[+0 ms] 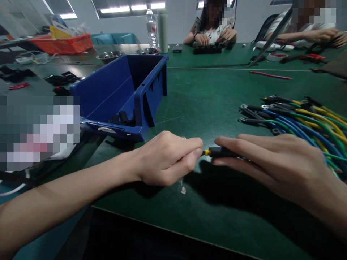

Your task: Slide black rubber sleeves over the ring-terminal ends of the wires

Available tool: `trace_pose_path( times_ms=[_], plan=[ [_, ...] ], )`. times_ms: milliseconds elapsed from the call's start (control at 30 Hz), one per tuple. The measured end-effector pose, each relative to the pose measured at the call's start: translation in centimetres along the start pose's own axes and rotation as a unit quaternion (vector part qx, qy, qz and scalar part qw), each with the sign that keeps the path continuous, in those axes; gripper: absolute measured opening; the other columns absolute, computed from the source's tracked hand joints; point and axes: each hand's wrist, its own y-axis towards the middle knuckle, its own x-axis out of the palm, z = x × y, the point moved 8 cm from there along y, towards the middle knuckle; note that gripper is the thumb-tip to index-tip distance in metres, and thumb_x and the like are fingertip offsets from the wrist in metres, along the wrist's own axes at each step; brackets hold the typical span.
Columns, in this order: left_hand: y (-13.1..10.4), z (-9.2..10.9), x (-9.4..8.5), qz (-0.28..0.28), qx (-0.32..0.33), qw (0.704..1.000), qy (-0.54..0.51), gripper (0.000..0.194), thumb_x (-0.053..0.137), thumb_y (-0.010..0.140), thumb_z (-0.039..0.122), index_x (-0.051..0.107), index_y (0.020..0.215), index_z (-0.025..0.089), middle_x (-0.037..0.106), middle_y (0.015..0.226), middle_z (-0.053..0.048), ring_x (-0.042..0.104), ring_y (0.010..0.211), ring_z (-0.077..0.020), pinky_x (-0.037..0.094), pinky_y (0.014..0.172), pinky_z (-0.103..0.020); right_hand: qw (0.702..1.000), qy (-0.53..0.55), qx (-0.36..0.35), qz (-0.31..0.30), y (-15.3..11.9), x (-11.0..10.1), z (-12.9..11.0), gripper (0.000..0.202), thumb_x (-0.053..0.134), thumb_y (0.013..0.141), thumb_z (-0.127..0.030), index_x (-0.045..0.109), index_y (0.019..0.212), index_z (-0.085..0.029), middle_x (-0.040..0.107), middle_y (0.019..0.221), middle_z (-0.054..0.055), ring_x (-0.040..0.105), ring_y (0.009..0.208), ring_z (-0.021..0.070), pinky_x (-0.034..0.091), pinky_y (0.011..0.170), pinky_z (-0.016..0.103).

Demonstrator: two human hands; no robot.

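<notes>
My left hand (173, 159) is closed in a pinch near the middle of the view, around a small dark end that its fingers mostly hide. Facing it, my right hand (282, 162) has its fingers wrapped along a black sleeve (218, 151) with a yellow tip pointing left. The yellow part lies in the short gap between both hands. Behind my right hand lies a bundle of blue, green and yellow cables (303, 115) with black ends and metal lugs. A blue bin (108, 86) with a few black pieces (123, 117) stands beyond my left hand.
The green table (189, 97) has its front edge below my hands. Farther back are an orange basket (65, 44), metal bowls (110, 55), a water bottle (151, 30), a green flask (162, 32) and a red cable (271, 75). Two people sit across the table, their hands on dark objects.
</notes>
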Motion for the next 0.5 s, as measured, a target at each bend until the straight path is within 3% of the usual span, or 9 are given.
trace_pose_path(
  times_ms=[367,500],
  plan=[
    [-0.12,0.21,0.22,0.000,0.014,1.000,-0.008,0.022,0.035,0.100,0.017,0.038,0.079,0.021,0.039,0.061,0.005,0.041,0.050,-0.0116,0.032,0.051,-0.027,0.999,-0.027,0.010,0.027,0.25,-0.20,-0.51,0.026,0.053,0.099,-0.037,0.060,0.116,-0.019,0.058,0.066,-0.005,0.048,0.050,0.0054,0.030,0.050,0.024],
    [-0.08,0.23,0.29,-0.005,0.014,1.000,-0.011,0.022,0.035,0.100,0.017,0.038,0.079,0.021,0.038,0.062,0.005,0.041,0.051,-0.0117,0.032,0.052,-0.026,1.000,-0.007,0.015,0.027,0.12,0.07,-0.50,0.027,0.056,0.097,-0.036,0.058,0.118,-0.019,0.064,0.076,-0.004,0.054,0.055,0.0056,0.031,0.052,0.023]
  ],
)
